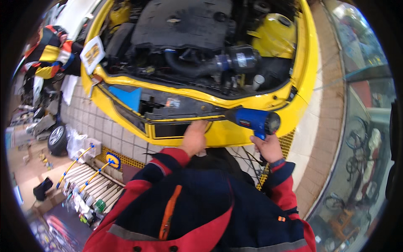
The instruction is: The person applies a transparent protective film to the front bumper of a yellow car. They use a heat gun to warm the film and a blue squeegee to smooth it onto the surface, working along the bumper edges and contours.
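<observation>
My right hand [269,148] is wrapped round the grip of a blue and black impact wrench [254,119]. Its black nose points left, at the upper edge of the yellow car's front bumper [226,133]. My left hand [194,137] is against that bumper, just left of the nose and beside a dark rectangular opening [170,130]. The left fingers are bent and close together at the bumper's edge, their tips partly hidden; what they hold, if anything, cannot be made out. Behind both hands runs a black panel [184,110] with a blue piece [127,97] on its left.
Beyond the panel lies the open engine bay with a black engine cover [180,25] and an intake pipe [193,67]. A wheel [58,138], a slatted bench [98,178] and yellow-blue rods [96,174] stand at left. At right is a glass pane [365,138].
</observation>
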The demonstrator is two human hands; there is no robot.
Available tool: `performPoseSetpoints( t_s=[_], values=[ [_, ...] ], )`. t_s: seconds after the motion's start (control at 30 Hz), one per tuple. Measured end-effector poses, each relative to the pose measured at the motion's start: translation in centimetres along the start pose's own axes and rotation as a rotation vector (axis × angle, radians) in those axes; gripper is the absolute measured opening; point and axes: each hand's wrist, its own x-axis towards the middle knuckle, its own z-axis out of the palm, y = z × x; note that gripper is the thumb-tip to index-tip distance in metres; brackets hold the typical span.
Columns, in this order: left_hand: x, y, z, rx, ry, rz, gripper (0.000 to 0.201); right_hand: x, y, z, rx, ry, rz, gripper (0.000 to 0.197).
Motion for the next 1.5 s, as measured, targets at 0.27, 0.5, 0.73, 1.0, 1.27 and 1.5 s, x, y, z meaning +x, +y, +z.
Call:
performPoseSetpoints(
  t_s=[0.27,0.5,0.73,1.0,1.27,1.5],
  values=[
    [1.0,0.8,0.5,-0.114,0.067,-0.133,0.045,1.3,-1.0,0.5,0.011,-0.117,0.047,0.015],
    [2.0,0.8,0.3,-0.025,-0.001,-0.187,0.036,1.2,-3.8,3.2,0.116,-0.154,-0.080,0.017],
    [-1.6,-1.9,-1.7,-0.278,-0.088,-0.046,0.064,-0.9,-7.1,8.3,0.093,-0.104,-0.116,0.016],
    [-14.9,-18.9,-9.1,-0.099,0.347,-0.521,0.051,-2.1,-9.3,17.8,-0.004,-0.210,-0.126,0.016],
    [-17.9,-29.2,-11.8,0.205,0.170,-0.468,0.076,-3.6,-12.7,28.0,-0.085,-0.248,-0.141,0.017],
    [-19.0,-33.3,-12.6,0.191,0.143,-0.455,0.081,-5.5,-13.2,31.3,-0.064,-0.186,-0.100,0.018]
  ],
)
